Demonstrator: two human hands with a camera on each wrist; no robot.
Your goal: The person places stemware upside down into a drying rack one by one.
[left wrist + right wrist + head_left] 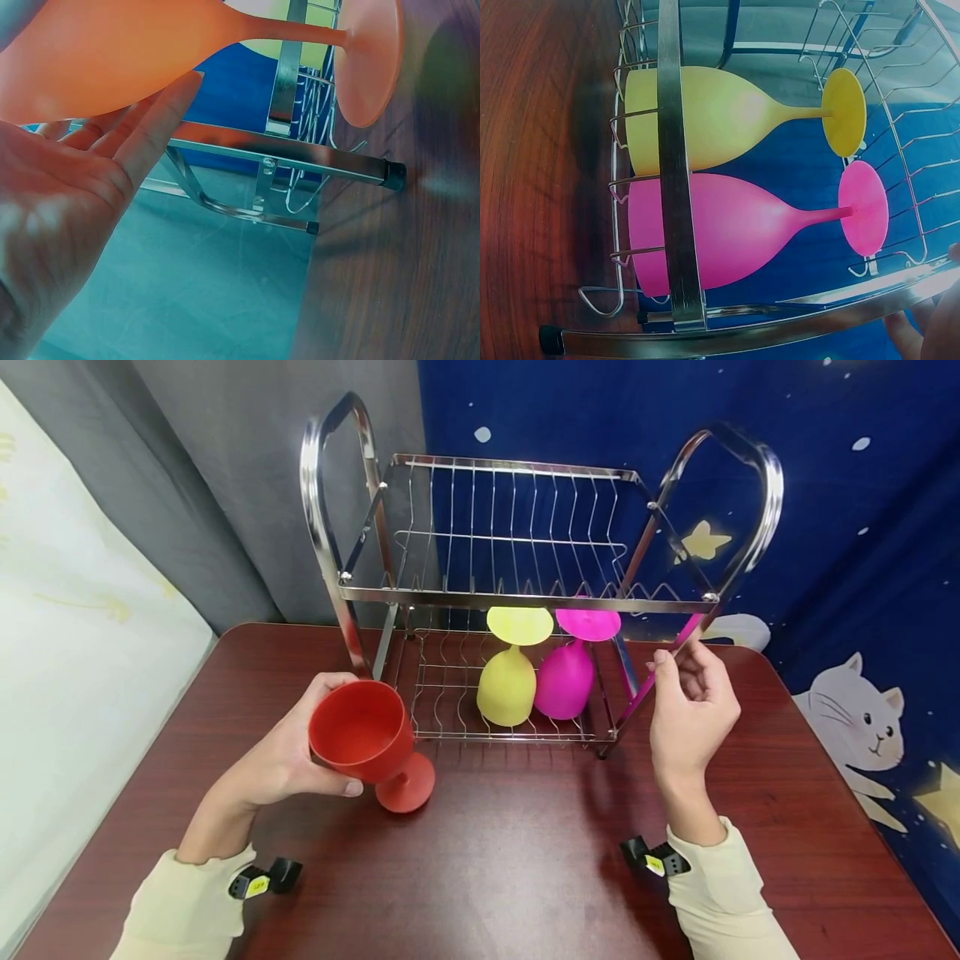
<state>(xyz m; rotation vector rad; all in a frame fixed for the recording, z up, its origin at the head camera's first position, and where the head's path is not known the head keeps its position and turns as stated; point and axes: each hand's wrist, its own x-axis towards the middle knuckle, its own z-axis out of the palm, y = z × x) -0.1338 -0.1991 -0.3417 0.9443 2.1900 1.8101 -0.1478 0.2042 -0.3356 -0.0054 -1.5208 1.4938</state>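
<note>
A red goblet [360,731] is upright in my left hand [288,760], which grips its bowl from the left, thumb in front. In the left wrist view the goblet's foot [367,60] looks close to the table; whether it touches, I cannot tell. My right hand [693,710] holds the right front leg of the metal dish rack [525,602] between thumb and fingers. On the lower tier, a yellow goblet [507,689] and a magenta goblet [564,683] stand upside down side by side, bowls down and feet up.
The rack's upper tier [517,539] has wire slots and tall curved side handles. It stands at the back of a dark red-brown table [510,860]. Behind it hang a grey curtain [217,468] and a blue curtain [540,410] with star and cat prints.
</note>
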